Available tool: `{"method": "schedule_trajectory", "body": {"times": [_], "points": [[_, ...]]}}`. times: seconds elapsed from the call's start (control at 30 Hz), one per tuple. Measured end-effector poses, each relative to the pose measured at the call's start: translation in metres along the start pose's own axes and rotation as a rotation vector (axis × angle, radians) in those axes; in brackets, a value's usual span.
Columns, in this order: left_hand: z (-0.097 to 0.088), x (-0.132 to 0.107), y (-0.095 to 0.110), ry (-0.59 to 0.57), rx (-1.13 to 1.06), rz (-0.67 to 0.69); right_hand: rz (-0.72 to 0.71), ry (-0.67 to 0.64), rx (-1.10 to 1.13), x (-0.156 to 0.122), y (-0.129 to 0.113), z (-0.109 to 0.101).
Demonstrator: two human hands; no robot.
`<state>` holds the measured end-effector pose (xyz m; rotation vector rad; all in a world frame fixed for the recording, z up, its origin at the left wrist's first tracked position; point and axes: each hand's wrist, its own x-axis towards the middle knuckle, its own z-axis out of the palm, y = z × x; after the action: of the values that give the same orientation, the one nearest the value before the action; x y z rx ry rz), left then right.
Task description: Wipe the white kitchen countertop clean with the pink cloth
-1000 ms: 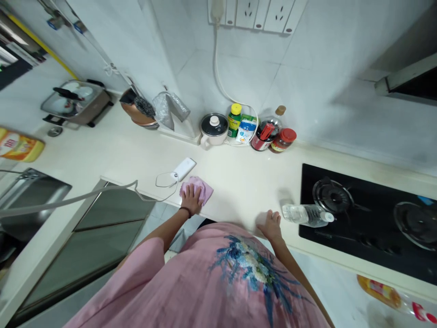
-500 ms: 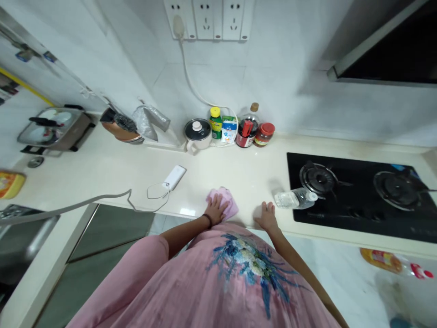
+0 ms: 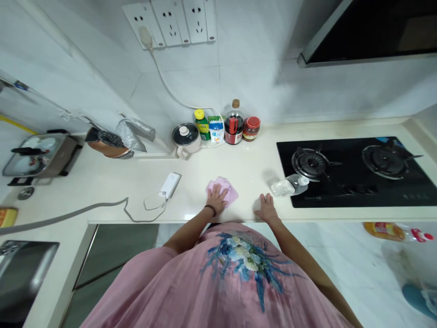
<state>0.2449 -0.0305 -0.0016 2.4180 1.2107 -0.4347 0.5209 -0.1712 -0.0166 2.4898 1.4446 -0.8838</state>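
My left hand (image 3: 216, 199) lies on a folded pink cloth (image 3: 227, 188) on the cream countertop (image 3: 205, 166). Its fingers are spread over the cloth and press it flat, without wrapping round it. Near the counter's front edge, my right hand (image 3: 267, 208) rests on the bare surface with its fingers stretched out, and nothing is in it. A clear bottle (image 3: 290, 186) with a white cap lies on its side just beyond that hand, its cap end over the black gas hob (image 3: 348, 193).
A white power bank (image 3: 170, 185) with a cable lies left of the cloth. Along the wall stand a small pot (image 3: 187, 140), a green bottle (image 3: 202, 125), a sauce bottle (image 3: 234, 125) and a red-lidded jar (image 3: 251, 129). A sink (image 3: 27, 269) is at far left.
My left hand and the pink cloth have moved a little forward, away from the counter's front edge. My right hand stays in place on the counter. The head view has shifted.
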Motion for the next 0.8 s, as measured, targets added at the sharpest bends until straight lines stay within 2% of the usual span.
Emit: {"method": "schedule_trajectory", "body": {"times": [0.1,0.17,0.23,0.3,0.37,0.43,0.5,0.67,0.73,0.8], "points": [[-0.013,-0.023,-0.066,0.027,-0.011,-0.249,-0.008,0.009,0.01,0.002,0.0,0.002],[-0.016,-0.04,-0.101,0.054,-0.02,-0.379,-0.009,0.01,0.018,0.002,-0.001,0.002],[-0.013,-0.053,-0.123,0.081,-0.03,-0.473,0.0,0.006,0.034,0.002,-0.002,0.002],[-0.007,-0.061,-0.129,0.103,-0.038,-0.541,0.008,0.002,0.06,0.0,-0.004,0.0],[0.002,-0.063,-0.121,0.108,-0.037,-0.575,0.014,-0.002,0.087,-0.002,-0.007,-0.003],[0.011,-0.06,-0.103,0.084,-0.024,-0.536,0.021,-0.012,0.11,-0.005,-0.01,-0.007],[0.018,-0.055,-0.078,0.047,-0.001,-0.4,0.033,-0.019,0.128,-0.008,-0.012,-0.01],[0.024,-0.027,-0.011,-0.053,0.051,0.103,0.059,0.0,0.189,-0.015,-0.013,-0.015],[0.02,-0.012,0.009,-0.087,0.066,0.227,0.065,0.018,0.228,-0.017,-0.013,-0.015],[0.015,0.002,0.02,-0.088,0.076,0.276,0.068,0.047,0.269,-0.021,-0.013,-0.013]]}}
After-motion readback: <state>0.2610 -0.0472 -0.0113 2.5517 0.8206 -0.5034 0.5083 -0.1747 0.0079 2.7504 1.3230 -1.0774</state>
